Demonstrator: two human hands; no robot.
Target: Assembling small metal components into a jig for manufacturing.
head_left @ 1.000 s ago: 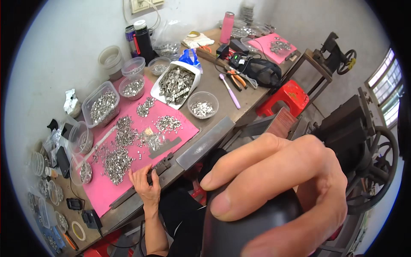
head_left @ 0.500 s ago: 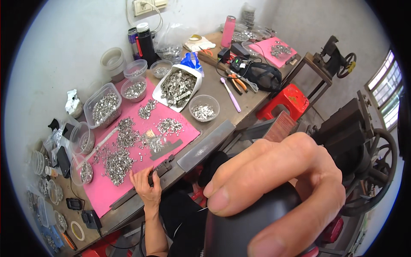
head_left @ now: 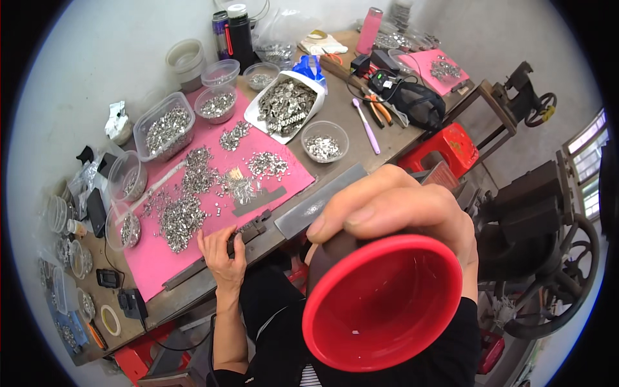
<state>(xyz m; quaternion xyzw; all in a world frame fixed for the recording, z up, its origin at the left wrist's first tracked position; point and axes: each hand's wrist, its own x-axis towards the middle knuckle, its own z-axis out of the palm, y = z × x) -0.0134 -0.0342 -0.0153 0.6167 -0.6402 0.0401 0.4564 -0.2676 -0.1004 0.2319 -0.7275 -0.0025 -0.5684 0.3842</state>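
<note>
Head view: R hand (head_left: 419, 200) wrapped round dark cup (head_left: 345, 300), red inside facing cam. L hand (head_left: 224, 263) half-curled at metal fixture (head_left: 255, 227); can't tell if gripping.

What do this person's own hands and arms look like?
Both the left hand and the right hand are bare, with no gloves or rings visible. The left forearm is bare up to a black sleeve.

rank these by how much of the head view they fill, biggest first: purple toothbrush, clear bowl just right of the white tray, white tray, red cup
1. Red cup, though closeness to the camera enlarges it
2. White tray
3. Clear bowl
4. Purple toothbrush, longer than the bowl but very thin
</note>
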